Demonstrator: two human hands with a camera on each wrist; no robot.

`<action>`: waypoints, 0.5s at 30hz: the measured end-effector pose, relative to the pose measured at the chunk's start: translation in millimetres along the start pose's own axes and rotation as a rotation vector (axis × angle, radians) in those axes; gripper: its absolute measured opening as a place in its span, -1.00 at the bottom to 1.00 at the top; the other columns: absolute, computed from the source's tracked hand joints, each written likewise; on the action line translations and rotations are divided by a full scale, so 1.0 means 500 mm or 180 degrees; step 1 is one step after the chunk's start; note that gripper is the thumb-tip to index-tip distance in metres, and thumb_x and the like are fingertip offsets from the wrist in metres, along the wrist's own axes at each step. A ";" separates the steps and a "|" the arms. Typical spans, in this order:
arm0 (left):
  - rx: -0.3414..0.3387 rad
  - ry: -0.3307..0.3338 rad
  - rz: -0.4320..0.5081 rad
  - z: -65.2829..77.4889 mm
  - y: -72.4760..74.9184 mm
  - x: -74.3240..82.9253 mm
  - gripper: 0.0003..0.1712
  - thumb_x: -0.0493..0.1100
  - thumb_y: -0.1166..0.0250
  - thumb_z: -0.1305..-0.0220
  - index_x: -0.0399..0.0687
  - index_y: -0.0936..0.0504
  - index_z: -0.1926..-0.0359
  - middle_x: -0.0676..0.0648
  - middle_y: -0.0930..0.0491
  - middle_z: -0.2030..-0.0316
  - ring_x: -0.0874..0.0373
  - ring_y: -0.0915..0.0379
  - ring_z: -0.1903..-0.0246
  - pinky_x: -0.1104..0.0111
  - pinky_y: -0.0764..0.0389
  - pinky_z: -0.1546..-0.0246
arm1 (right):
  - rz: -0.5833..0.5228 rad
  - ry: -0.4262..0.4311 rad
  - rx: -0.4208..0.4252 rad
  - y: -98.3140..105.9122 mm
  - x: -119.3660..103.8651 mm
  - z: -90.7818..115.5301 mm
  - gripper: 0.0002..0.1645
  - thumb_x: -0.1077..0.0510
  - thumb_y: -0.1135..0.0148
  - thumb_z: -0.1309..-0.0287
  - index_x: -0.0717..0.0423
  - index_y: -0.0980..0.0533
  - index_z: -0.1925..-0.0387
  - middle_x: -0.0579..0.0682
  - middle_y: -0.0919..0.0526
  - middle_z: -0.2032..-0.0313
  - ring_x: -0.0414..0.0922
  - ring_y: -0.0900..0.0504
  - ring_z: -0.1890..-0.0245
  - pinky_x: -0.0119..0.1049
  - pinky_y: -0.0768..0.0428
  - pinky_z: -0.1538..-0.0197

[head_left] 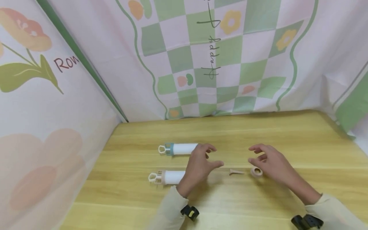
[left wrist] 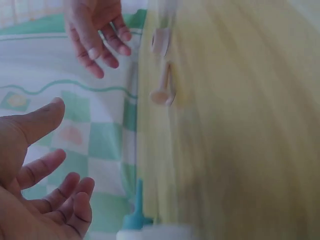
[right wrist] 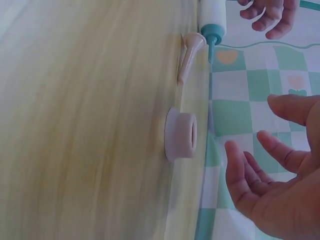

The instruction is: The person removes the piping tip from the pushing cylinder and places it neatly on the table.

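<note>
My left hand [head_left: 199, 164] hovers above the table beside two white tubes, fingers loosely bent and holding nothing. The far tube [head_left: 182, 149] has a teal collar, a white pull handle and a teal nozzle [right wrist: 212, 46]. Nearer me lies a second tube [head_left: 173, 177] with a beige collar and white handle, partly hidden by my left wrist. My right hand [head_left: 273, 163], also holding nothing, is raised near a beige ring-shaped cap [right wrist: 181, 135]. Between the hands a loose beige nozzle [head_left: 236, 172] lies on its side.
The wood-grain table [head_left: 224, 204] ends against a hanging cloth [head_left: 201, 60] with green and white checks at the back. Another flowered cloth [head_left: 51, 127] hangs along the left side. Dark straps [head_left: 189, 212] circle both sleeves near the wrists.
</note>
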State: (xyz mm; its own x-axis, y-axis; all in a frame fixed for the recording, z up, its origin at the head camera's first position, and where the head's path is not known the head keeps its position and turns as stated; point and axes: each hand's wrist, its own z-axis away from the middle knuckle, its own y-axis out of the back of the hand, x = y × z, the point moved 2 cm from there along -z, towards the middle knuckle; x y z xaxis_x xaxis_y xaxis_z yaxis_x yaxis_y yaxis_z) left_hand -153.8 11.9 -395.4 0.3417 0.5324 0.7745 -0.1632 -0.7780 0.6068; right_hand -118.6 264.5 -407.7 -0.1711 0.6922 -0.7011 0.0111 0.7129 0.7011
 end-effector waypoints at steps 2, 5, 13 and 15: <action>0.0037 -0.0001 -0.0042 -0.001 0.020 -0.005 -0.55 -0.10 -0.60 -0.02 -0.06 -0.67 0.05 -0.04 -0.56 0.15 0.07 -0.49 0.25 0.41 -0.52 0.31 | -0.0053 0.0039 -0.0041 -0.002 -0.005 -0.004 -0.49 0.07 -0.32 -0.30 0.25 -0.48 -0.18 0.32 -0.53 -0.06 0.12 -0.64 0.14 -0.03 -0.66 0.23; 0.0121 0.0084 -0.0081 -0.006 0.049 -0.016 -0.54 -0.08 -0.59 -0.03 -0.06 -0.67 0.05 -0.11 -0.59 0.16 0.14 -0.49 0.31 0.39 -0.53 0.36 | -0.0183 0.0025 -0.0129 -0.008 -0.009 -0.010 -0.50 0.08 -0.29 -0.33 0.26 -0.47 -0.19 0.32 -0.52 -0.08 0.15 -0.62 0.10 -0.08 -0.66 0.25; 0.0363 0.0207 -0.0152 -0.008 0.120 -0.053 -0.56 -0.11 -0.57 -0.07 -0.17 -0.65 0.06 -0.17 -0.61 0.18 0.02 -0.54 0.30 0.24 -0.59 0.31 | -0.0352 -0.0035 -0.0221 -0.025 -0.022 -0.030 -0.47 0.04 -0.25 -0.36 0.26 -0.45 -0.22 0.32 -0.50 -0.12 0.19 -0.62 0.04 -0.02 -0.67 0.19; 0.0395 0.0229 -0.0201 -0.005 0.134 -0.064 -0.57 -0.11 -0.55 -0.10 -0.20 -0.65 0.06 -0.18 -0.61 0.17 -0.02 -0.54 0.27 0.20 -0.59 0.28 | -0.0360 -0.0043 -0.0247 -0.027 -0.027 -0.033 -0.47 0.03 -0.24 -0.37 0.25 -0.44 -0.23 0.33 -0.49 -0.13 0.20 -0.61 0.03 0.00 -0.67 0.17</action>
State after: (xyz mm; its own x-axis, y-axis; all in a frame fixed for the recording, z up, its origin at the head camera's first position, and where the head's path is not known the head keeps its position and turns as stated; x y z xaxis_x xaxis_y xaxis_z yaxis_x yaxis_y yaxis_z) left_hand -177.8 -56.4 -379.2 0.2798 0.6005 0.7490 -0.0265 -0.7751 0.6313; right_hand -132.9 243.7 -405.6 -0.1537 0.6097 -0.7776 -0.0840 0.7760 0.6251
